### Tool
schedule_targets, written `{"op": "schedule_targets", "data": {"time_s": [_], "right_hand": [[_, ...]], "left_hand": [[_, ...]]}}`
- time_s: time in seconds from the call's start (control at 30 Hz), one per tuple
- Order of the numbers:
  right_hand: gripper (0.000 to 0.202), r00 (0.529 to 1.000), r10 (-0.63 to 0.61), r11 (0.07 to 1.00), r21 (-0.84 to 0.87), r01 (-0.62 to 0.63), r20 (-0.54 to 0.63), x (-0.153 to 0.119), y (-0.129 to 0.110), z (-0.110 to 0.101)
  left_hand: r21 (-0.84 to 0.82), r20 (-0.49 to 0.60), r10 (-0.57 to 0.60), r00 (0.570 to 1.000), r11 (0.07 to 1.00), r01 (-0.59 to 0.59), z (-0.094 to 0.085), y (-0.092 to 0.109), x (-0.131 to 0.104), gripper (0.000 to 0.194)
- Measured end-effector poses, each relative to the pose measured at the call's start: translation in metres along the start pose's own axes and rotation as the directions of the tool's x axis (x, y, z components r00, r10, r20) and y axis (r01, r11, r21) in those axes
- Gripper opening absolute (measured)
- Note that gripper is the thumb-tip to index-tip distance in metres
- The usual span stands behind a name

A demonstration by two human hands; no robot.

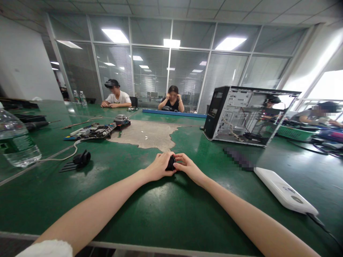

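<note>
A small black object (170,163) is held just above the green table (160,217), near the middle of the view. My left hand (160,166) wraps round it from the left. From the right, the fingers of my right hand (187,167) press on its side. What the object is cannot be made out, as the fingers hide much of it. A black part with prongs (79,159) lies to the left of my hands. Beyond it rests a circuit board (93,131) with a cooler at its right end.
An open computer case (241,116) stands at the back right. A white power bank (285,191) with a cable lies at the right, touching a dark blurred item. A water bottle (17,139) is at the left. Several people sit around the table.
</note>
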State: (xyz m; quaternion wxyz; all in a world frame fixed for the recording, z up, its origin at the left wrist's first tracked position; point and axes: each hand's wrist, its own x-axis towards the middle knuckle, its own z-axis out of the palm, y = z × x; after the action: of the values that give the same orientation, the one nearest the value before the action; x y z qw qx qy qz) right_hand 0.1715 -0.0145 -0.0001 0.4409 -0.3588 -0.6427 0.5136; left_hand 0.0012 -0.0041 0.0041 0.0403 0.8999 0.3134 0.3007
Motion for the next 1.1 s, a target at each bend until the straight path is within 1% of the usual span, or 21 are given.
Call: {"op": "schedule_targets", "data": {"time_s": [0.1,0.2,0.43,0.67,0.87,0.93,1.1], "right_hand": [[0.031,0.999,-0.026,1.000,0.017,0.025,0.030,-0.0001,-0.0002,-0.0011],[0.035,0.996,-0.054,0.997,0.058,0.050,0.077,-0.0015,-0.0023,-0.0008],[0.025,0.998,-0.051,0.998,0.037,0.049,0.037,-0.0039,-0.0068,0.0026],[0.036,1.000,-0.001,1.000,0.017,0.000,0.020,-0.0020,-0.0029,0.0011],[0.035,0.995,-0.054,0.997,0.060,0.049,0.080,-0.0014,-0.0034,-0.0002],[0.032,0.995,-0.066,0.996,0.072,0.061,0.076,-0.0017,-0.0041,0.0001],[0.024,0.997,-0.050,0.997,0.068,0.046,0.051,-0.0014,-0.0033,0.0007]], "left_hand": [[0.001,0.001,-0.004,1.000,1.000,0.004,0.0004,-0.0009,0.0000,0.056],[-0.003,0.014,-0.010,1.000,1.000,0.010,0.0004,-0.0012,-0.0001,0.059],[-0.006,-0.003,-0.007,1.000,1.000,0.007,-0.0004,0.0005,-0.0001,0.055],[0.004,0.000,-0.006,1.000,1.000,0.006,-0.0001,0.0004,0.0004,0.054],[-0.002,0.013,-0.006,1.000,1.000,0.006,0.0006,-0.0011,0.0000,0.058],[0.000,0.008,-0.005,1.000,1.000,0.005,0.0013,-0.0016,-0.0001,0.058],[0.007,-0.011,0.000,1.000,1.000,0.000,0.0014,-0.0011,-0.0002,0.055]]}}
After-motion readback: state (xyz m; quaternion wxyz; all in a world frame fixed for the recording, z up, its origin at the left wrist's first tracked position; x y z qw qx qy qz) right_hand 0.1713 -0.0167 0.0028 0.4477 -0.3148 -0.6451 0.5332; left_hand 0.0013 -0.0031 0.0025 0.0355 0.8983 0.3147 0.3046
